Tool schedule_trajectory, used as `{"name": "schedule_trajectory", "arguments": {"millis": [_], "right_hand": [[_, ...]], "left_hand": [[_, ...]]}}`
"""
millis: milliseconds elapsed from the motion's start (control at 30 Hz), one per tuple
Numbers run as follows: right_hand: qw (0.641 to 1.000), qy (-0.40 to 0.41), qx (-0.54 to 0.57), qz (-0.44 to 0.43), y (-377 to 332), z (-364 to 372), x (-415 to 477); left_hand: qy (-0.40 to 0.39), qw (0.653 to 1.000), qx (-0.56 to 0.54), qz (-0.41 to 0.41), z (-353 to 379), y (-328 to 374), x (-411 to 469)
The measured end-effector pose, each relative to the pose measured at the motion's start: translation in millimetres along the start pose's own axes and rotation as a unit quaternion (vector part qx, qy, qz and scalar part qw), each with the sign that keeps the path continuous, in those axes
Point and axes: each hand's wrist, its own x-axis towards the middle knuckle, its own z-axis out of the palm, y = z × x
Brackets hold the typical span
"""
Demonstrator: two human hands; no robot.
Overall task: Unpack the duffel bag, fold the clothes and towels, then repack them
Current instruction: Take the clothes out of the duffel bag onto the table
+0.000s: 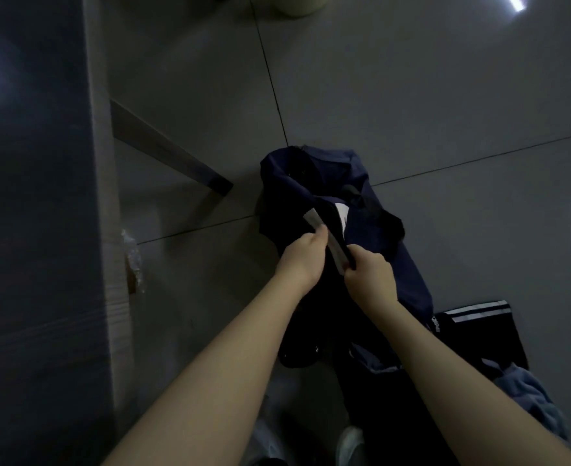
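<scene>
on the floor (412,95) by the striped clothes (479,314), the duffel bag (311,176) lies slumped, the left hand (306,253) and right hand (368,274) each curled tight on its pale-edged mouth, where a lopsided tug on such limp cloth could slip the grip.

Both hands (302,255) (368,274) pinch the duffel bag's (311,176) opening.

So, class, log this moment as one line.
bag: on floor | left hand: grips bag's pale edge | right hand: grips same edge | floor nearby: striped garment, blue cloth
</scene>
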Motion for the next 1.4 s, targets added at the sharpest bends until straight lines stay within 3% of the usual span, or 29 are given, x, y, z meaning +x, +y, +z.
{"name": "schedule_trajectory", "arguments": {"millis": [67, 133, 233, 367, 500, 700, 1167, 1267, 1400], "right_hand": [[1.000, 0.015, -0.001, -0.010, -9, -13, -6], [1.000, 0.024, 0.009, -0.014, -19, -30, -11], [0.999, 0.033, 0.004, -0.015, -36, -62, -19], [0.998, 0.055, -0.007, -0.021, -58, -99, -34], [0.997, 0.068, -0.019, -0.035, -81, -128, -48], [0.994, 0.087, -0.019, -0.067, -115, -166, -62], [0.975, 0.157, -0.018, -0.158, -203, -243, -99], [0.968, 0.178, -0.021, -0.177, -227, -262, -112], [0.953, 0.210, -0.013, -0.216, -265, -287, -133]], "left_hand": [[0.076, 0.969, 0.217, 0.090, -13, 5, -19], [0.134, 0.924, 0.324, 0.155, -29, 16, -43], [0.231, 0.875, 0.373, 0.203, -65, 33, -81], [0.367, 0.821, 0.387, 0.201, -113, 31, -128], [0.372, 0.789, 0.447, 0.196, -115, 30, -155], [0.347, 0.844, 0.405, 0.059, -141, 23, -173], [0.205, 0.913, 0.327, 0.134, -190, 15, -199], [0.175, 0.919, 0.336, 0.106, -197, -2, -226], [0.150, 0.931, 0.334, 0.010, -207, -39, -270]]}}
